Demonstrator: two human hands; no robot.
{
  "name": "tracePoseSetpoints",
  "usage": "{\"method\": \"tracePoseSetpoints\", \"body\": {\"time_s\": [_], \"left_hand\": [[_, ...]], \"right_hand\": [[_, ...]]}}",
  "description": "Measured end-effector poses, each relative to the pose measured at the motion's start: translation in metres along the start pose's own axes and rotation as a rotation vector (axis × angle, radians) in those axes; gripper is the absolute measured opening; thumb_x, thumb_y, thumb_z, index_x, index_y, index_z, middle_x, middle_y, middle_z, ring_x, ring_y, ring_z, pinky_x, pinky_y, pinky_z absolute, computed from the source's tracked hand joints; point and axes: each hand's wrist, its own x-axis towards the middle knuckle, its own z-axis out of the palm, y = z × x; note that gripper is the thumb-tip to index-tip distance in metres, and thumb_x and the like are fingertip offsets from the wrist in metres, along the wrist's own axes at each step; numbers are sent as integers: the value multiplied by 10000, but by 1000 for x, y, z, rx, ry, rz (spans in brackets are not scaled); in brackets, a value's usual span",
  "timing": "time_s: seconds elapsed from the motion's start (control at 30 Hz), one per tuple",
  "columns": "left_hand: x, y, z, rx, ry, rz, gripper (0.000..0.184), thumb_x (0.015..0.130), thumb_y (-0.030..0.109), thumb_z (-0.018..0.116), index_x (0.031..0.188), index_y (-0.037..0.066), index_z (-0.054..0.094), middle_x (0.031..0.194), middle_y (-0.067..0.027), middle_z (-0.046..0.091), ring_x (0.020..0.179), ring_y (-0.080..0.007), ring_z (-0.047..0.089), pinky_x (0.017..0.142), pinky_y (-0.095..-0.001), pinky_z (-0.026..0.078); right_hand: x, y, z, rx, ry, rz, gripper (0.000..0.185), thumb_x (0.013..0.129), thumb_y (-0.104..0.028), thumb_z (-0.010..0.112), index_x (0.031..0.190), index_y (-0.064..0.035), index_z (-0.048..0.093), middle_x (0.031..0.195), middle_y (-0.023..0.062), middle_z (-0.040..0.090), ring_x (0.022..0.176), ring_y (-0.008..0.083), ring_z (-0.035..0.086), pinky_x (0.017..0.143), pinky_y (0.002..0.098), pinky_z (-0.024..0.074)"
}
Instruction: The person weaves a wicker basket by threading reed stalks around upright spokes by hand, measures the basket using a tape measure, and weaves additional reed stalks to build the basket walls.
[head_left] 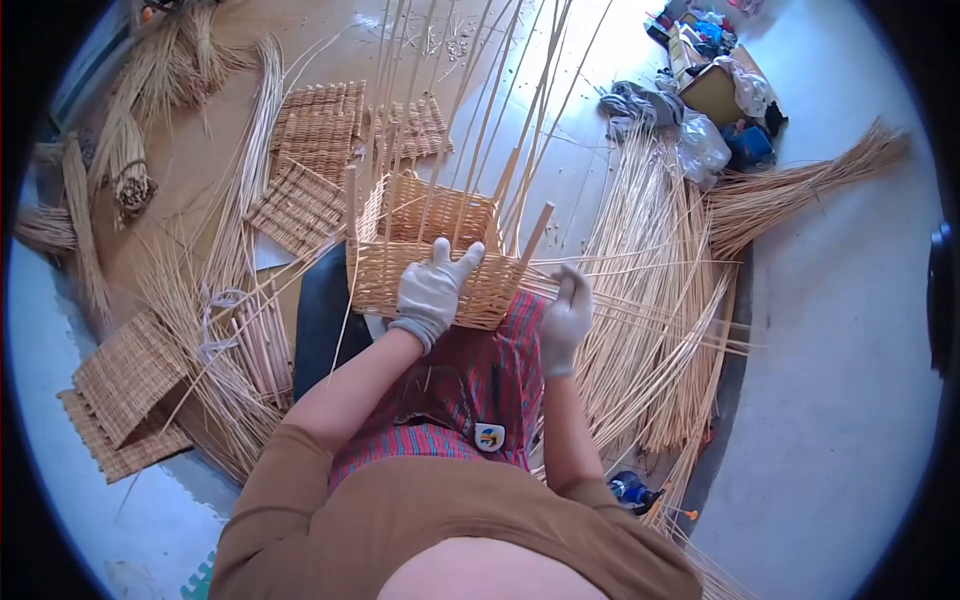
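A partly woven rectangular wicker basket (375, 272) rests on my lap, with long upright canes rising from its walls and wooden stakes at its corners. My left hand (432, 290), in a pale glove, lies against the near wall, its thumb and fingers spread over the rim. To the right of the basket, my gloved right hand (567, 318) is closed with its fingers bent, beside the loose strands (640, 318) that run out from the basket's right corner. What its fingers hold, if anything, is too small to make out.
Woven panels (318, 125) lie behind the basket and more (130, 375) at lower left. Long cane bundles (650, 210) spread over the floor at right, others (150, 90) at upper left. Bags and a box (712, 92) stand at upper right.
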Motion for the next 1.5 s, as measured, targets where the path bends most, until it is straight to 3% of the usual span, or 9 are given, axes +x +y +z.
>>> {"method": "tracePoseSetpoints", "body": {"time_s": [0.3,0.37,0.57,0.7,0.8,0.9,1.03,1.4,1.5], "left_hand": [[-53,-90,32,-1236,891,-357,250,915,68,708,1137,27,600,1057,-34,597,959,-119,595,855,-302,513],[-63,-137,38,-1622,662,-270,297,940,46,663,1223,11,581,1105,-55,610,955,-125,601,862,-301,517],[-20,-183,-35,-1495,-61,-36,479,962,50,671,1423,46,541,1240,-39,637,1136,-123,591,1028,-270,457],[3,-190,-42,-1343,-231,80,427,910,77,743,1311,33,604,1155,-21,640,1085,-117,584,998,-282,471],[-9,-163,-27,-1227,62,-29,314,901,129,764,1165,34,624,1065,-12,619,1013,-116,582,936,-284,491],[-13,-139,-7,-1257,357,-95,226,904,83,734,1087,55,604,953,-5,595,882,-88,583,805,-260,512],[-3,-117,5,-1320,458,-391,178,861,33,723,991,59,604,815,35,548,726,-56,531,641,-231,462],[-32,-74,9,-928,783,-624,289,827,-21,706,1030,39,509,949,-45,533,814,-142,522,796,-285,471],[-35,-64,-13,-717,483,39,352,843,47,723,1162,99,584,1132,-164,618,974,-317,629,832,-383,510]], "right_hand": [[-66,-128,127,-103,-722,-284,307,861,-145,705,1168,-149,714,961,101,700,872,321,687,751,400,567],[-72,-144,166,-112,-633,-400,338,840,-171,718,1178,-166,706,917,74,687,850,310,675,733,407,559],[-91,-124,147,-92,-587,-491,241,831,-196,737,1067,-148,734,911,68,710,805,268,691,708,377,562],[-83,-83,123,302,-345,260,200,899,-60,715,1095,-84,747,880,21,722,735,121,653,658,290,544],[-53,-56,127,329,-286,691,191,1004,-114,644,1139,-1,717,977,19,728,873,77,647,766,219,532],[-11,-81,169,-219,-214,-454,369,954,-62,655,1322,-83,652,1109,127,731,932,226,721,832,314,566],[29,-111,210,-36,-292,-225,671,933,-34,627,1538,-227,413,1402,138,598,973,216,718,845,351,557],[-20,-25,79,435,-72,581,82,1002,-112,648,1066,-62,638,895,34,719,560,19,483,468,195,365],[-20,-20,94,257,10,453,106,980,-84,668,1066,-33,632,944,68,716,756,108,647,719,254,527]]}}
